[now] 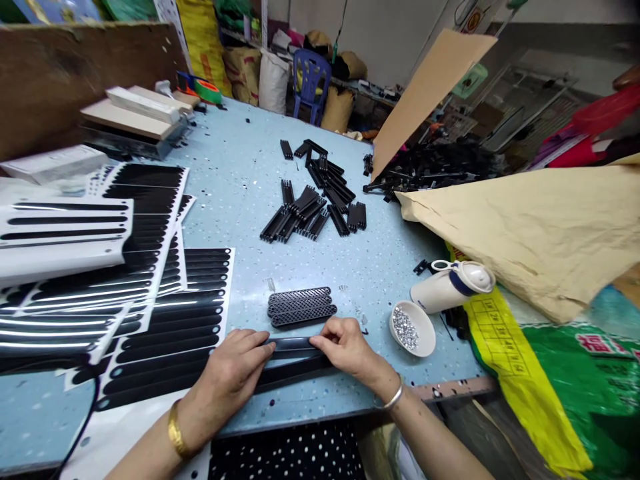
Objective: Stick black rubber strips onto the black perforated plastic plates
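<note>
Two hands work at the near table [240, 173] edge, head view only. Left hand [233, 373] and right hand [345, 347] lie close together, fingers curled down onto one long black strip [293, 345] lying flat; both press or pinch it, but how firmly I cannot tell. Just beyond the strip sits a small stack of perforated black grilles [301, 307]. Sticker sheets [165, 333] with black strips lie to the left; a white bowl [413, 328] of small shiny bits and a tipped white bottle [450, 287] to the right; loose black bars [315, 200] farther off.

Judged step: seating or smoothing the strip. Next move needs even pressure along its length, ends aligned.
</note>
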`<state>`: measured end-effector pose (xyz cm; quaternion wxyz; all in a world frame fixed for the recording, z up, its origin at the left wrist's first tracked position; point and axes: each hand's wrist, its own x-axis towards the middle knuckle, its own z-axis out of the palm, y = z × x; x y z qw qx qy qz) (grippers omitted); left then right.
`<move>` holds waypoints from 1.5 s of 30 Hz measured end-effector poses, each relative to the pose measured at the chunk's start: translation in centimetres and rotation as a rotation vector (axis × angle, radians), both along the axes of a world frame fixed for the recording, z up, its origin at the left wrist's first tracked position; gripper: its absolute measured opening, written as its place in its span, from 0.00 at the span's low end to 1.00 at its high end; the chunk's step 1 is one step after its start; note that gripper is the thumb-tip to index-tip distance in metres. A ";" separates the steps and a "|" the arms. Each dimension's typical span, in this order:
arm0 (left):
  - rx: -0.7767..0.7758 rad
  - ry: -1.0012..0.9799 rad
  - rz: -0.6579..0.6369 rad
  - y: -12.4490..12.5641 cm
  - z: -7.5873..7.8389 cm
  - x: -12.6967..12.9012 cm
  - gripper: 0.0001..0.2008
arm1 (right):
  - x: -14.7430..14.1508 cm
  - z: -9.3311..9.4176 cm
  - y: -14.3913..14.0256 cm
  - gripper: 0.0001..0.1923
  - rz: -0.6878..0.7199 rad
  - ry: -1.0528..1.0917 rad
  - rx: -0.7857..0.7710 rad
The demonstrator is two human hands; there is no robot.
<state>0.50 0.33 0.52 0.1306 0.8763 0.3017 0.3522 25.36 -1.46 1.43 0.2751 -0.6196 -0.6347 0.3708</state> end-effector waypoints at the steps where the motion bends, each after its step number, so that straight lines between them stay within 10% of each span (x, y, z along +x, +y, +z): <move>1: 0.002 -0.005 0.007 0.0 0.0 0.1 0.11 | -0.2 -0.2 0.0 0.14 0.006 -0.023 0.022; 8: -0.067 -0.026 0.026 0.0 0.4 0.5 0.12 | -0.2 -1.2 0.0 0.24 0.010 -0.199 0.171; 17: -0.375 -0.063 0.196 -0.3 0.8 0.1 0.14 | -3.2 1.1 0.5 0.10 0.181 -0.340 0.340; 30: -0.425 -0.005 0.090 0.3 1.4 0.3 0.05 | -5.7 -0.6 1.4 0.16 0.227 -0.317 0.381; 45: -0.404 0.051 0.188 0.6 1.7 1.8 0.10 | 0.8 -0.5 0.2 0.13 -0.076 -0.090 0.207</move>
